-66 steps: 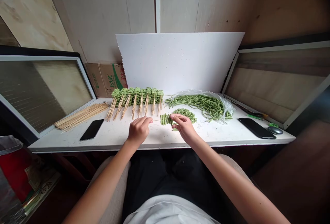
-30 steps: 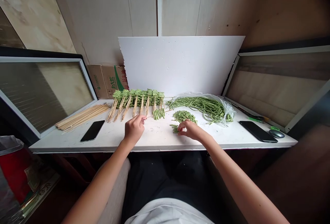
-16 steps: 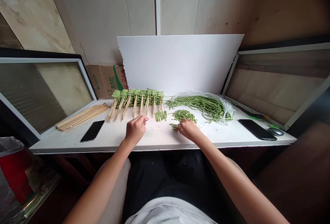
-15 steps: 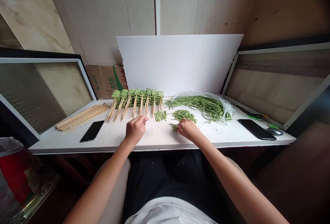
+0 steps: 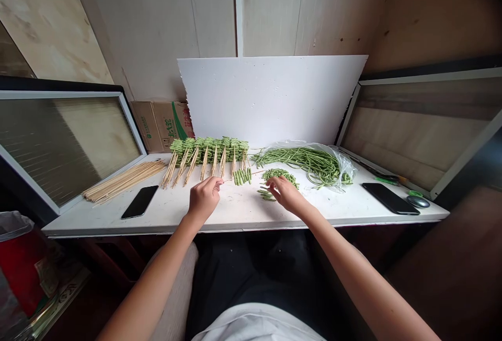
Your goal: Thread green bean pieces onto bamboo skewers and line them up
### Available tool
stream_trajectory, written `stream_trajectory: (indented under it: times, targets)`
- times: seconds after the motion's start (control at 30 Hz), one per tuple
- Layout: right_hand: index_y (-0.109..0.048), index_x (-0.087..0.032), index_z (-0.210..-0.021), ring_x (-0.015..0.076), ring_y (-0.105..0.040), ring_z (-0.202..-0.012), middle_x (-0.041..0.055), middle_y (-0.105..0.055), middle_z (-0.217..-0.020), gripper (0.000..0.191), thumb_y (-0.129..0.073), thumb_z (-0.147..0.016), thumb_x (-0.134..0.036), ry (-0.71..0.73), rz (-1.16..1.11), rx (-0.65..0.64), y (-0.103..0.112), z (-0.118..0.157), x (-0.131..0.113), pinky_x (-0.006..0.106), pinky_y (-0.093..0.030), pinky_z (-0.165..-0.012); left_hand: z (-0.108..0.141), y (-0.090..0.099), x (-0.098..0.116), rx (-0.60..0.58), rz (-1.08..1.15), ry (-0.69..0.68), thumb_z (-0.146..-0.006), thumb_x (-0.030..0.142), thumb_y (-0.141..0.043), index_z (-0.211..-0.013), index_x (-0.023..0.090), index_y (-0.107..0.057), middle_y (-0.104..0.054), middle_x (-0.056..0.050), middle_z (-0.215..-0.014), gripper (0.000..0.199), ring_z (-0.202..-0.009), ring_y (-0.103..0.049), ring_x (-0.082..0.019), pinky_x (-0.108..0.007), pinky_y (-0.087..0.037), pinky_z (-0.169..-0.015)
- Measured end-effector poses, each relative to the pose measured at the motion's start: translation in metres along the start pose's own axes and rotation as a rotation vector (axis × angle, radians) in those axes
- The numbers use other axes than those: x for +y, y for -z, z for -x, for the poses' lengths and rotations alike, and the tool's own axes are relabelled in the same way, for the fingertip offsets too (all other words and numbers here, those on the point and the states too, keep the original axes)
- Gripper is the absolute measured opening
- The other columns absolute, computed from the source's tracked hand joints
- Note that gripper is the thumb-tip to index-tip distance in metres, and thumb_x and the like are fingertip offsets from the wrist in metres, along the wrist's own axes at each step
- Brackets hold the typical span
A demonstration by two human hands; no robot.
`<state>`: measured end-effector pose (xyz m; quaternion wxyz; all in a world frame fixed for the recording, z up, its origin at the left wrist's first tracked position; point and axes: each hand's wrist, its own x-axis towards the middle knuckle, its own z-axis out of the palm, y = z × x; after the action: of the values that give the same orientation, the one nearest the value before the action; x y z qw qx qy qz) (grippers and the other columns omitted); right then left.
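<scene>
My left hand (image 5: 205, 194) is closed on the left end of a thin skewer, which carries a row of short green bean pieces (image 5: 242, 176). The skewer's bare tip points right. My right hand (image 5: 286, 193) hovers at the front of a pile of cut bean pieces (image 5: 281, 173), its fingers slightly apart. Whether it touches a piece is hard to make out. A few more pieces (image 5: 266, 193) lie just left of its fingers. Behind my left hand stand stacked bean skewers (image 5: 209, 147) with their sticks toward me.
Loose skewers (image 5: 123, 180) and a phone (image 5: 140, 202) lie on the left of the white table (image 5: 235, 220). Long beans (image 5: 309, 160) in clear plastic sit at the back right, with another phone (image 5: 390, 198) farther right. A white board (image 5: 274, 98) stands behind.
My right hand has lifted a little and its fingers have parted, uncovering the small pieces beside it. My left hand and the skewer have shifted slightly left.
</scene>
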<state>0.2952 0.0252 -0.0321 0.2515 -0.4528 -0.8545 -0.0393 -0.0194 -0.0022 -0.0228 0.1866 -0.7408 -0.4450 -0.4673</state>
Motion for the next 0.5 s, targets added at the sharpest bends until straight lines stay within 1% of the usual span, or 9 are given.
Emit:
stream_trajectory:
  times: [0.1,0.17,0.27,0.4,0.5]
  targets:
    - [-0.071,-0.021,-0.115,0.0277,-0.065,-0.096,0.0116,-0.075,-0.101,0.021,-0.059,-0.102,-0.034,-0.08,-0.352,0.128,0.005,-0.003,0.005,0.039,-0.051,-0.081,-0.001,0.001,0.0,0.023,0.01,-0.006,-0.08,-0.004,-0.051,-0.093,0.02,-0.072,-0.078,-0.001,-0.081,0.034,-0.073,-0.074,-0.018,-0.025,-0.052,-0.063]
    - [-0.074,-0.022,-0.109,0.0257,-0.067,-0.092,0.0108,-0.075,-0.102,0.028,-0.065,-0.098,-0.046,-0.183,-0.6,0.171,0.009,-0.006,0.005,0.038,-0.053,-0.078,-0.001,0.001,0.0,0.045,0.016,-0.014,-0.08,-0.004,-0.051,-0.093,0.02,-0.072,-0.077,-0.001,-0.079,0.034,-0.072,-0.074,-0.018,-0.025,-0.052,-0.063]
    - [-0.076,-0.021,-0.097,0.0219,-0.067,-0.085,0.008,-0.075,-0.095,0.038,-0.075,-0.087,-0.057,-0.327,-0.969,0.187,0.016,-0.009,0.0,0.034,-0.054,-0.074,-0.002,0.002,0.001,0.058,0.021,-0.023,-0.08,-0.004,-0.05,-0.093,0.02,-0.072,-0.076,0.0,-0.077,0.035,-0.072,-0.074,-0.019,-0.025,-0.051,-0.063]
    - [-0.075,-0.021,-0.091,0.0176,-0.066,-0.084,0.0048,-0.073,-0.089,0.036,-0.083,-0.08,-0.054,-0.39,-1.422,0.2,0.023,-0.011,-0.011,0.03,-0.054,-0.077,-0.002,0.003,0.005,0.046,0.028,-0.019,-0.08,-0.004,-0.05,-0.093,0.02,-0.072,-0.077,-0.001,-0.079,0.035,-0.073,-0.074,-0.018,-0.025,-0.051,-0.063]
    - [-0.077,-0.02,-0.092,0.0172,-0.069,-0.085,0.0052,-0.075,-0.089,0.033,-0.088,-0.077,-0.048,-0.438,-1.603,0.223,0.025,-0.011,-0.017,0.029,-0.056,-0.083,-0.002,0.003,0.008,0.045,0.036,-0.021,-0.081,-0.004,-0.05,-0.093,0.02,-0.071,-0.077,0.0,-0.079,0.035,-0.074,-0.074,-0.019,-0.025,-0.051,-0.063]
